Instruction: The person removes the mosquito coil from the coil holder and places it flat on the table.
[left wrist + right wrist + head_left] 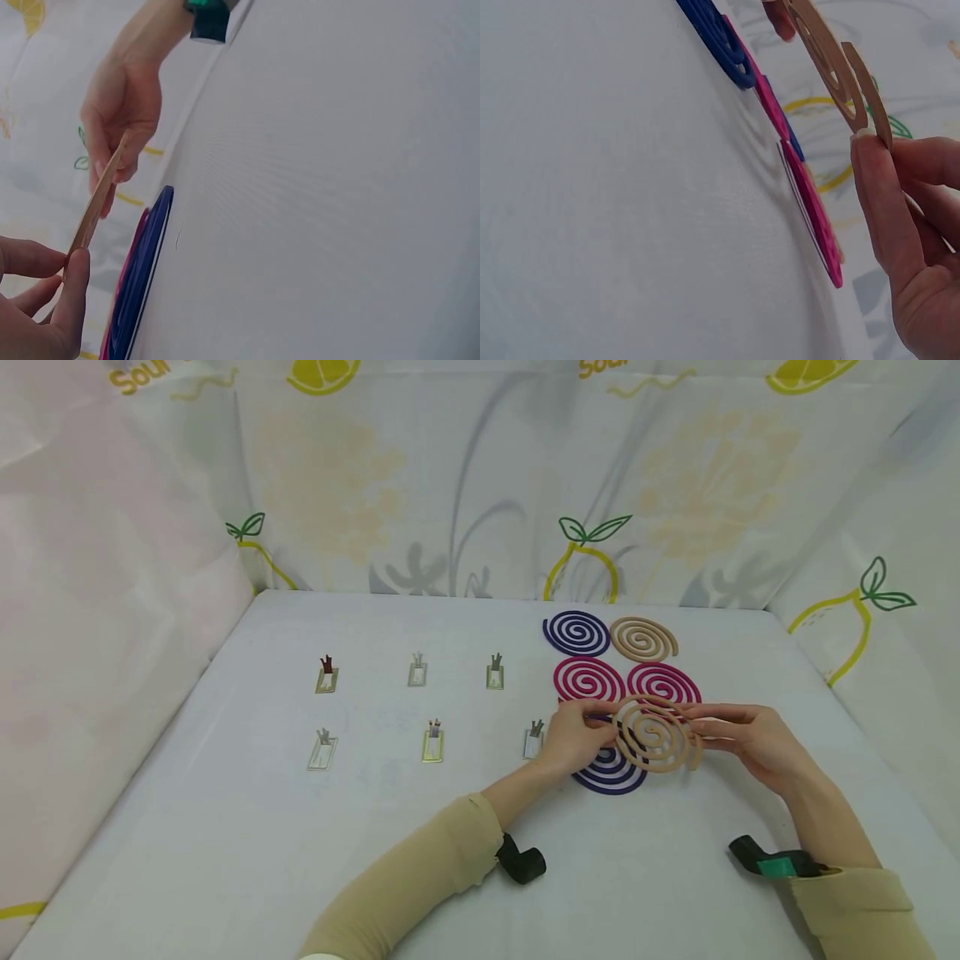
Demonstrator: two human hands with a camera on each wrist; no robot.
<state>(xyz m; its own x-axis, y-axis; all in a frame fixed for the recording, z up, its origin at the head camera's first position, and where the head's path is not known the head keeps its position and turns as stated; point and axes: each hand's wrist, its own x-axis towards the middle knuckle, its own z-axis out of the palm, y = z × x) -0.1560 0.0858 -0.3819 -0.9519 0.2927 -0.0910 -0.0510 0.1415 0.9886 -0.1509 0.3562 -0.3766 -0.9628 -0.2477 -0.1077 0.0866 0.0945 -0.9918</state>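
Note:
A tan spiral mosquito coil (652, 733) is held up off the table between both hands. My left hand (576, 739) pinches its left edge between thumb and fingers. At the opposite edge my right hand (765, 747) pinches the outer ring, near the coil's free end. Partly covered by the left hand and the tan coil, a dark blue coil (609, 783) lies on the table. In the left wrist view the tan coil (96, 202) appears nearly edge-on above the blue one (142, 277). The right wrist view shows the thumb and fingers at the tan coil's rim (832, 67).
Farther back lie two pink coils (588, 680) (660, 681), another dark blue coil (577, 633) and another tan coil (643, 639). Several small metal coil stands (432, 745) with upright prongs are spread in two rows at the left. Printed cloth (450, 468) rises behind the white table (225, 827).

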